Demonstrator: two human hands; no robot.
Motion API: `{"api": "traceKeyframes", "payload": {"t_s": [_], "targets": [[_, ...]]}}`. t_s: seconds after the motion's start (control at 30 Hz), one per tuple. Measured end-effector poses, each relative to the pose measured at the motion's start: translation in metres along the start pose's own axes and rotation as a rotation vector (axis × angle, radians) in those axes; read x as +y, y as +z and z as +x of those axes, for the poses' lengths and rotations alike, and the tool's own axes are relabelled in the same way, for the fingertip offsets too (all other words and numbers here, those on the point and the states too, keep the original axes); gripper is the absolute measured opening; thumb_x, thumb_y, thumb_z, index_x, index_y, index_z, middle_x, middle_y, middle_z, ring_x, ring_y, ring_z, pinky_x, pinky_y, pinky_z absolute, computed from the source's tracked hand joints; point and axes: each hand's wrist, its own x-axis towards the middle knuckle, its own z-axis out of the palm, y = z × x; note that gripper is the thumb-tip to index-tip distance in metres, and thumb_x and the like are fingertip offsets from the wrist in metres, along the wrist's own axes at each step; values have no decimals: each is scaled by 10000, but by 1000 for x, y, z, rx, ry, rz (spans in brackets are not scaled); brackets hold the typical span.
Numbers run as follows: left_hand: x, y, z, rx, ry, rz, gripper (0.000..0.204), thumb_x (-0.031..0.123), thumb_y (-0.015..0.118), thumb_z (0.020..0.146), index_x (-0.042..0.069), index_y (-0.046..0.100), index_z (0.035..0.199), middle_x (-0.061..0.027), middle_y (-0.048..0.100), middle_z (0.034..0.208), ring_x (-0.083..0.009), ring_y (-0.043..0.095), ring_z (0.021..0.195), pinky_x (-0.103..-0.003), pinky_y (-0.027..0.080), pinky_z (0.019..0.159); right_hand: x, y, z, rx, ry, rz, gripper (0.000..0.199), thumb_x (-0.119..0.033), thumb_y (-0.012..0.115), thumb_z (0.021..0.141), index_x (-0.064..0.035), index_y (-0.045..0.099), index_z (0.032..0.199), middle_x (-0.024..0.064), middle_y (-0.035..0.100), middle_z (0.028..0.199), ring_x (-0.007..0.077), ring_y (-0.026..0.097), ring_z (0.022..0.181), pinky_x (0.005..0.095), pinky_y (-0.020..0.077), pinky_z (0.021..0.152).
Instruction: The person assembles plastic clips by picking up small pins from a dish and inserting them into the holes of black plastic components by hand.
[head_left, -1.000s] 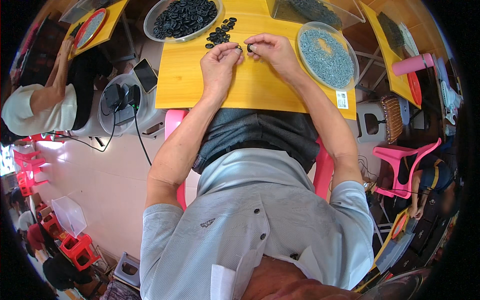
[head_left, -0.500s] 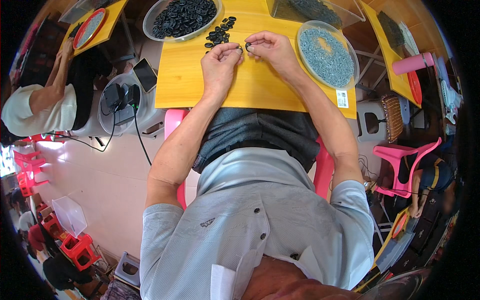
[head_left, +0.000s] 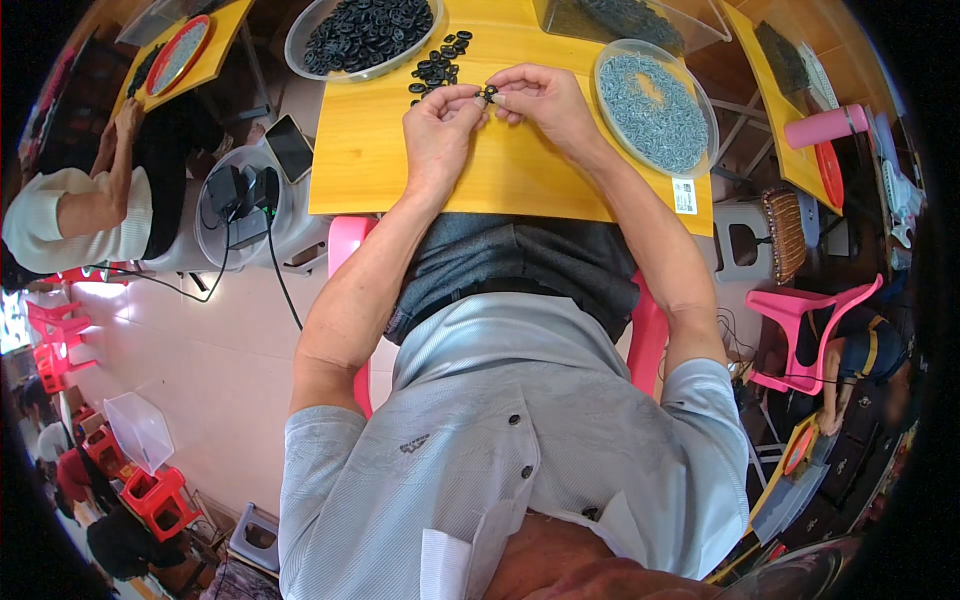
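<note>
Right now your two hands meet over the far part of the yellow table [head_left: 520, 185], and between them sits one small black ring [head_left: 489, 94]. Your left hand [head_left: 438, 125] is curled, thumb and forefinger pinched close around the near-left side of that ring; your right hand [head_left: 540, 100] comes in from the right with its fingertips closed on the other side, so both hands are nearly shut and share the one piece. Whether a second small part is already between your right fingertips is too small to tell.

Just far and left of your hands lies a loose scatter of black rings [head_left: 440, 68] on the tabletop, and beyond it a clear bowl of black rings [head_left: 365, 32]. To the right, close to your right wrist, stands a clear bowl of small grey parts [head_left: 652, 105].

My reading is that you are in the joining step: one ring held up and being fitted or checked at the fingertips, with stock on either side. As I judge it, the next move calls for a steady pinch from your left hand while the right fingers do the fine work, and then a short reach to the scatter on the far left or the grey bowl on the right. Keep the ring over the table, since a slip would drop it onto your lap.
</note>
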Motion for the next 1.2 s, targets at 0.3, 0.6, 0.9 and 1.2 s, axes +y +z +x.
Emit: {"api": "traceKeyframes", "payload": {"t_s": [0.3,0.6,0.9,1.2], "targets": [[0,-1,1,-23,-24,-16,198,7,670,911,-88,668,1084,-89,711,892,-110,668,774,-218,534,724,2,-1,0,22,-20,2,169,-12,671,909,46,673,1068,73,705,870,100,663,745,218,528,678],[2,-1,2,1,-67,-48,180,-13,677,896,-96,666,1055,-98,710,869,-121,663,743,-221,528,700,5,0,1,16,-18,12,165,-17,675,910,43,673,1064,67,701,856,94,653,724,218,526,667],[8,-1,-2,8,-101,-63,169,-20,682,898,-95,660,1048,-124,717,874,-134,672,730,-226,544,683,3,3,-2,21,-17,18,154,-15,673,913,48,671,1054,70,699,856,98,650,714,222,527,663],[11,3,-4,15,-118,-56,175,-23,682,906,-96,646,1060,-137,717,881,-146,682,743,-230,552,684,2,5,-4,32,-35,12,150,-21,663,920,42,682,1054,70,702,858,101,644,720,219,521,668]]}}
